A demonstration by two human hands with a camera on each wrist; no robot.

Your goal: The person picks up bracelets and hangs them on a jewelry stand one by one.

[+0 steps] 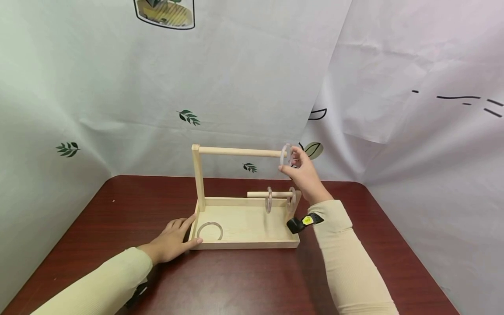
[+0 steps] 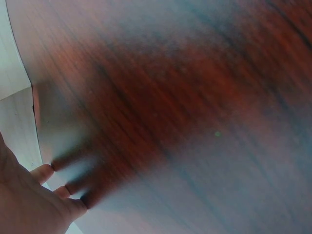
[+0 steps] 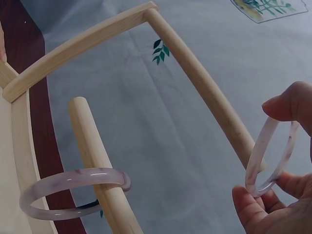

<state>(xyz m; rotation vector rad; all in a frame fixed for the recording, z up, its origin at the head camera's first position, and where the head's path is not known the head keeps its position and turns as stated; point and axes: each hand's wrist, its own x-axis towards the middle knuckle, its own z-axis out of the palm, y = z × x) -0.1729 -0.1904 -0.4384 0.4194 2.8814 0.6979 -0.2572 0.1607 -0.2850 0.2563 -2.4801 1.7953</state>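
Note:
My right hand (image 1: 305,173) pinches a pale translucent bangle (image 3: 260,151) between thumb and fingers at the free right end of the upper rod (image 1: 240,152). In the right wrist view the rod's tip appears at the ring's opening; whether it passes through, I cannot tell. My left hand (image 1: 171,240) rests with extended fingers at the left end of the wooden tray (image 1: 248,246), its thumb on the front rim. Two more bangles hang on the lower rod (image 1: 257,194): one mid-rod (image 1: 268,206), another near the right post (image 1: 289,205). A further bangle (image 1: 210,223) lies in the tray's left part.
The upper rod extends from a tall left post (image 1: 198,179); the lower one comes from a short right post (image 1: 298,202). Everything stands on a dark red wooden table (image 1: 244,280). A pale printed cloth (image 1: 252,87) hangs behind and at the sides.

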